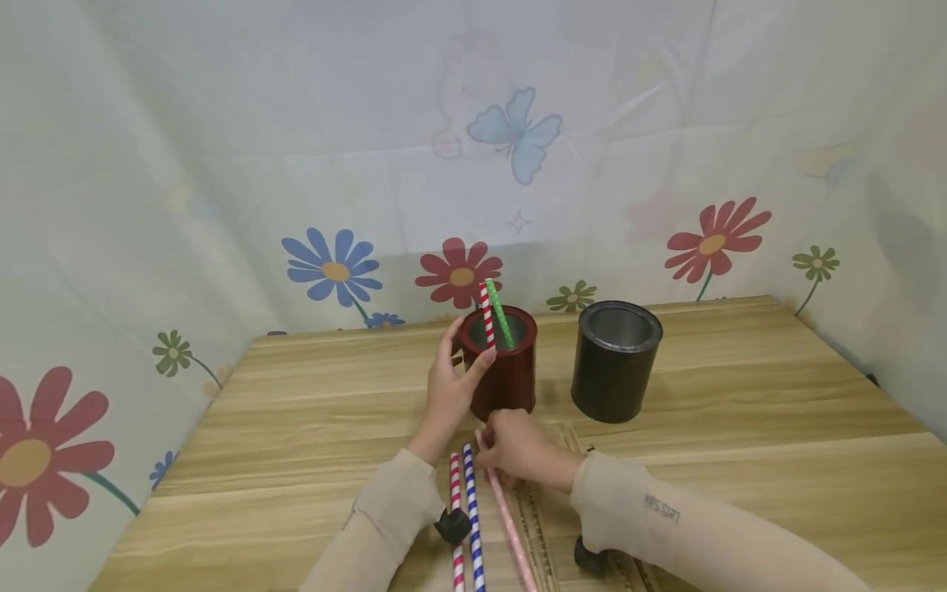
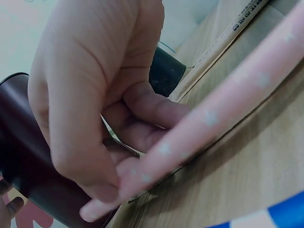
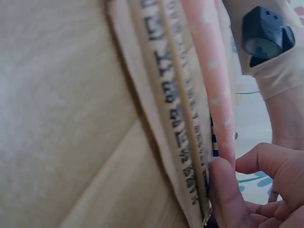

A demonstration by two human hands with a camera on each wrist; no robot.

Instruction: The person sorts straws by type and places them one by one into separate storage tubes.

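My left hand (image 1: 450,395) holds the dark red can (image 1: 512,382) at its left side, thumb at the front near the rim. In that can lean a red-and-white striped straw (image 1: 487,316) and a green dotted straw (image 1: 500,316). Below the can, my right hand (image 1: 524,444) pinches the far end of a pink straw with pale stars (image 1: 509,522). The left wrist view shows thumb and fingers at the tip of this pink straw (image 2: 213,114), tilted over the wood. Beside it lie brown printed paper strips (image 3: 166,90), long and narrow.
A black can (image 1: 616,374) stands open-topped at the right. Left of the pink straw lie a pink-and-white striped straw (image 1: 455,485) and a blue-and-white striped straw (image 1: 473,510). A flower-printed curtain (image 1: 399,189) hangs behind the wooden table (image 1: 311,427).
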